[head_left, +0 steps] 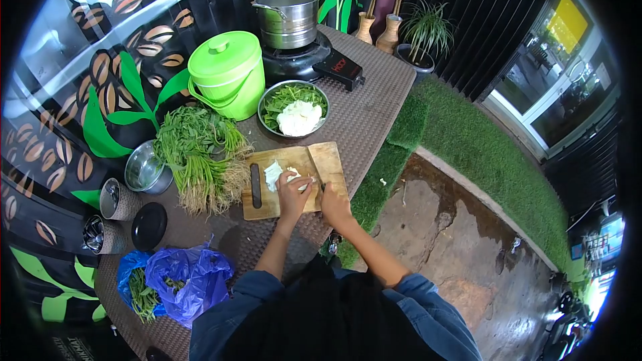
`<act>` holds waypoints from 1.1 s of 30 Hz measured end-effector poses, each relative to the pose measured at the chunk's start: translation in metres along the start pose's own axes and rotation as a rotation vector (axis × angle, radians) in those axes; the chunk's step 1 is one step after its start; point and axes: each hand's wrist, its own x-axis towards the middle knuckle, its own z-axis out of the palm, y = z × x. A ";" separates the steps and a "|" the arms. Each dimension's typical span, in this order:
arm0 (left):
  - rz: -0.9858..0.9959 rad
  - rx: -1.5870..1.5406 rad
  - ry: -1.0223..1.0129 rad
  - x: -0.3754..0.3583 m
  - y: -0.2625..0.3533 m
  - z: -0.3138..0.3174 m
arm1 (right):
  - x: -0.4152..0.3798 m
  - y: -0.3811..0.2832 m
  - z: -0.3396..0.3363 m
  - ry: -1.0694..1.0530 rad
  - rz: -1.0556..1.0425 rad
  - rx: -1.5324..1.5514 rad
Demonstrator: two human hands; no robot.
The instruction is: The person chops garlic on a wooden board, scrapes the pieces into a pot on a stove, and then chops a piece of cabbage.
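A wooden cutting board with a slot handle lies near the table's front edge. On it are pieces of a pale white vegetable, which looks like cabbage. My left hand presses down on some of these pieces with its fingers bent together. My right hand is wrapped round the handle of a knife, whose blade points away from me over the board, just right of the pieces. Beyond the board stands a metal bowl with green leaves and a heap of white pieces.
Left of the board lies a big bunch of rooted greens. Behind stand a lidded green bucket and a steel pot on a gas stove. A metal bowl, black lid and blue plastic bags are at left.
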 end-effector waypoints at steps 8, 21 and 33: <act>0.003 -0.001 0.012 0.001 0.000 0.001 | -0.012 -0.006 -0.002 -0.073 0.137 0.075; 0.000 0.001 0.009 0.001 -0.002 0.001 | -0.016 -0.026 -0.018 -0.159 0.137 0.130; -0.014 -0.028 0.005 0.000 -0.003 0.000 | -0.015 -0.022 -0.016 -0.046 0.057 0.099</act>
